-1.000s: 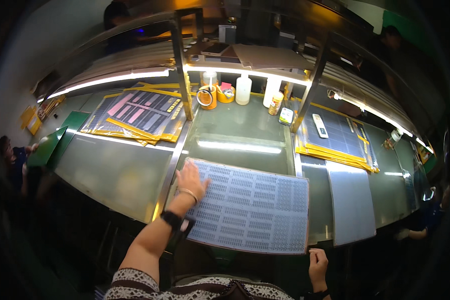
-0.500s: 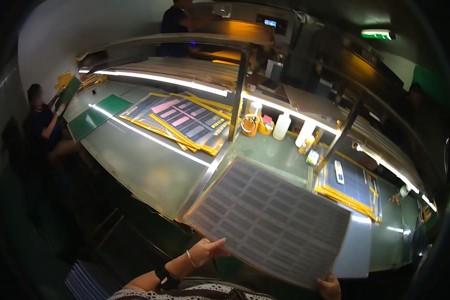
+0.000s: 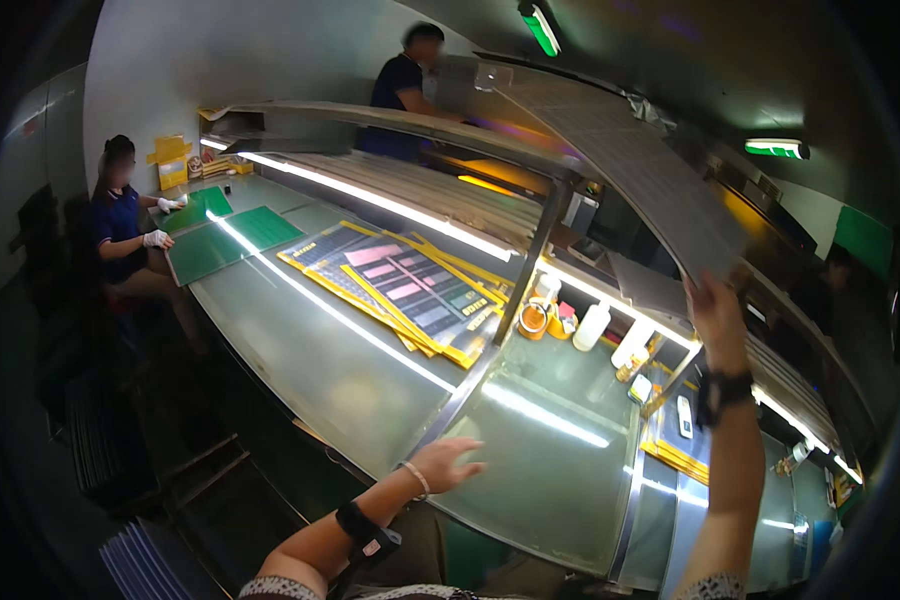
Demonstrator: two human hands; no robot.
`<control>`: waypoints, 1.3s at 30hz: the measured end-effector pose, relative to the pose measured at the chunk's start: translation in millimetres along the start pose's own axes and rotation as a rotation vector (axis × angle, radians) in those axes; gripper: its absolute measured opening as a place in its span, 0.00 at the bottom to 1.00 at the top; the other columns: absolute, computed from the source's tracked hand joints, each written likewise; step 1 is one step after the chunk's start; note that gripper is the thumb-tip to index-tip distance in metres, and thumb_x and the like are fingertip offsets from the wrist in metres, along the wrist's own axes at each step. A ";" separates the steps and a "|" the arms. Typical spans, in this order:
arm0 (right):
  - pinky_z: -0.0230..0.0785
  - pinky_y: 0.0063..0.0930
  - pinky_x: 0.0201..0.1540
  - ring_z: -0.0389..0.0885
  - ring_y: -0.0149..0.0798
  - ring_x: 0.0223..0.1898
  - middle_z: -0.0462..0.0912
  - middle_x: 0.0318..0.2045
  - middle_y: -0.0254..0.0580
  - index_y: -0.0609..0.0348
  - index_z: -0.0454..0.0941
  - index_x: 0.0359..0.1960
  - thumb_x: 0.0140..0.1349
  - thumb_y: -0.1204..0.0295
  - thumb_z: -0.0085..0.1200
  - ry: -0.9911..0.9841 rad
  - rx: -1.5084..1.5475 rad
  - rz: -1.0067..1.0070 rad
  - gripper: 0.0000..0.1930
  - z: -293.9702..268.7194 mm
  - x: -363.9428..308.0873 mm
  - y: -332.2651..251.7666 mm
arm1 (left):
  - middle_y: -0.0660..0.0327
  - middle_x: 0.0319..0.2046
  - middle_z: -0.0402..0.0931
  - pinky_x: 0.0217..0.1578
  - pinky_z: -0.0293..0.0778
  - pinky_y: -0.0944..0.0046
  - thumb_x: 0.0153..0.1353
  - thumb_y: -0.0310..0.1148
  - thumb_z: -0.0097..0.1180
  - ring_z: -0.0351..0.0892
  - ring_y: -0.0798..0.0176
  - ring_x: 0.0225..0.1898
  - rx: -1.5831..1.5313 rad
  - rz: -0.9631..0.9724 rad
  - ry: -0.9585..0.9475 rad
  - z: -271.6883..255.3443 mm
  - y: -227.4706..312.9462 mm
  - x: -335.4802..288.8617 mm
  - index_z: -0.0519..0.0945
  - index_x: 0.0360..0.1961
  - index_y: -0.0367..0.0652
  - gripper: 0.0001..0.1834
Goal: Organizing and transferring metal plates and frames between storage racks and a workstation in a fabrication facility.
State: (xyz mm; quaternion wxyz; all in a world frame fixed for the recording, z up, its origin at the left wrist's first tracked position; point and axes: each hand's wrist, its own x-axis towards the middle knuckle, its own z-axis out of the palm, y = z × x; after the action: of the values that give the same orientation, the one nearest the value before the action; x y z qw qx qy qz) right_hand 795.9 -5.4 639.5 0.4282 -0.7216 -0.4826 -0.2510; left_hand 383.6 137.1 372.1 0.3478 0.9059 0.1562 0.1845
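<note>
A white remote (image 3: 684, 417) lies on yellow-edged sheets (image 3: 678, 461) near a white bottle (image 3: 592, 327).

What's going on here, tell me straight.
The person's right hand is raised at the near end of a tilted gray panel; blur hides the grip. The left hand is open above the workbench. Farther left, a co-worker in white gloves handles green sheets.

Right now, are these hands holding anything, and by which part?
The right hand grips the thin grey panel by its near end; the left hand holds nothing.
</note>
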 end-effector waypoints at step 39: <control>0.70 0.30 0.32 0.76 0.40 0.29 0.80 0.34 0.34 0.55 0.70 0.54 0.60 0.69 0.53 -1.341 -0.057 0.264 0.19 72.6 -443.3 -135.2 | 0.56 0.50 0.73 0.51 0.67 0.53 0.50 0.52 0.57 0.71 0.53 0.53 -0.337 -1.687 0.311 221.4 -202.6 -540.1 0.76 0.49 0.51 0.27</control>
State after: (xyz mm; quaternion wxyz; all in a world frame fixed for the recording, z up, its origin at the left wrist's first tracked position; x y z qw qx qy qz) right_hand 488.0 -133.8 309.7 0.0446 -0.7849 -0.5448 0.2918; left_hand -26.6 -68.1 -41.9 0.4724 0.3891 0.7908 0.0076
